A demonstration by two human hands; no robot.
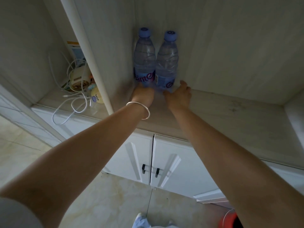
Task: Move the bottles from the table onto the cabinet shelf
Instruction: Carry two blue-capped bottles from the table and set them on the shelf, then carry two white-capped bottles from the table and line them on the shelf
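Observation:
Two clear water bottles with blue caps and blue labels stand upright side by side in the back left corner of the cabinet shelf (222,112). My left hand (142,96), a silver bangle on its wrist, is wrapped around the base of the left bottle (144,56). My right hand (178,95) grips the base of the right bottle (167,63), thumb out to the right. The two bottles touch each other. Their bottoms are hidden behind my fingers.
A white vertical divider (92,55) separates this bay from the left one, which holds tangled white cables (72,102), a charger and small items. Below are white cabinet doors (172,162) with black handles. A red object (227,219) sits on the tiled floor at lower right.

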